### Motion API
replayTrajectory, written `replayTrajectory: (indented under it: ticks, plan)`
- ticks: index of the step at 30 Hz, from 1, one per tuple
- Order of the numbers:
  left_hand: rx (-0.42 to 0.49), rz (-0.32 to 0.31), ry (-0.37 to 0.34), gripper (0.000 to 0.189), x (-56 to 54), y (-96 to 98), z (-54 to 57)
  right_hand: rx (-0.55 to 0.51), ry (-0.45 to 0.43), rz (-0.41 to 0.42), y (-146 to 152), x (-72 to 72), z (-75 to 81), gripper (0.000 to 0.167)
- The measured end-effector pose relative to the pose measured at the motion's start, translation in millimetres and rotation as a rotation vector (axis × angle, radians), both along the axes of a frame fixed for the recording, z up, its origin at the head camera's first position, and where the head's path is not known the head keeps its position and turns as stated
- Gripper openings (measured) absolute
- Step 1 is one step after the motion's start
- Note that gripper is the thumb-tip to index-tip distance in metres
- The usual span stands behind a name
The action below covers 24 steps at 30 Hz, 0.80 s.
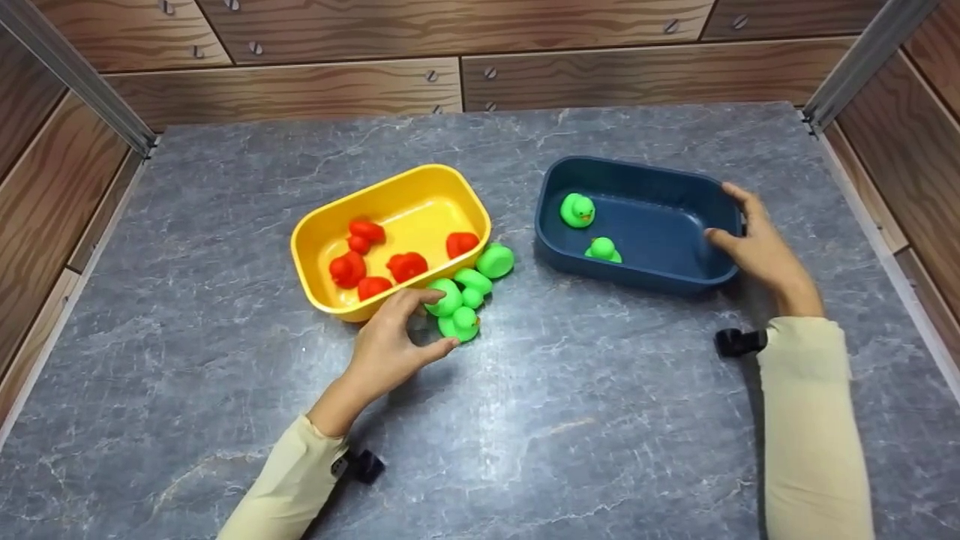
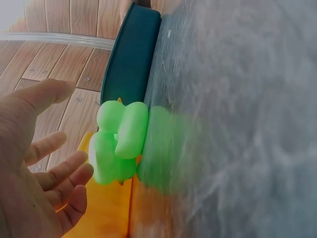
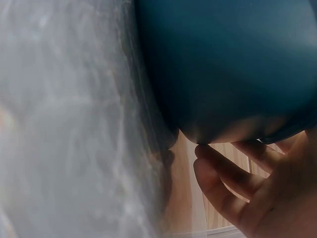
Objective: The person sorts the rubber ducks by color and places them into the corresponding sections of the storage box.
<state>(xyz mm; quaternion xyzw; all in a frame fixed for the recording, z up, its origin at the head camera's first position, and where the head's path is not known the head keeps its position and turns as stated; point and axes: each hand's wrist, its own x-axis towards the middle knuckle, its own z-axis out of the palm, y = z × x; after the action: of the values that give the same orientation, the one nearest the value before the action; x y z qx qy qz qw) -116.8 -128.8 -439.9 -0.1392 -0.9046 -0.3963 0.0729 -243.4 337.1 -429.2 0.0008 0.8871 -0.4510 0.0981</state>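
Note:
My left hand (image 1: 384,346) reaches over a cluster of green rubber ducks, thumb and fingers spread apart around the nearest green duck (image 1: 459,324). In the left wrist view a gap shows between the fingers and the green ducks (image 2: 131,131). Another green duck (image 1: 495,261) lies tipped over by the corner of the yellow bin (image 1: 315,298), which holds several red ducks (image 1: 409,266). My right hand (image 1: 771,253) grips the right end of the dark blue bin (image 1: 637,279), thumb inside the rim and fingers outside. Inside that bin are two green ducks (image 1: 577,211).
Both bins stand on a grey marbled tabletop (image 1: 570,420). Wood-patterned panels (image 1: 360,30) close off the back and sides, with metal posts (image 1: 862,67) at the rear corners. A small black camera (image 1: 367,466) is strapped to the left wrist.

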Motion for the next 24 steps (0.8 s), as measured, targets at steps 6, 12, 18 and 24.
replayTrajectory:
  ticks: [6,12,18,24]
  plan:
    - [-0.076,0.003,-0.030,0.055,-3.3,4.6,-0.1,0.008,-0.008,-0.001,1.5,0.9,0.2,0.075]
    - [-0.124,-0.009,-0.079,0.054,-6.5,9.2,0.1,0.009,-0.013,0.001,1.5,2.8,0.8,0.075]
    - [-0.149,-0.018,-0.119,0.049,-8.9,13.8,0.3,0.001,-0.008,-0.009,2.3,3.0,0.7,0.075]
    - [-0.204,-0.008,-0.122,0.044,-11.7,17.1,-1.5,-0.017,-0.002,-0.011,1.9,1.9,0.1,0.075]
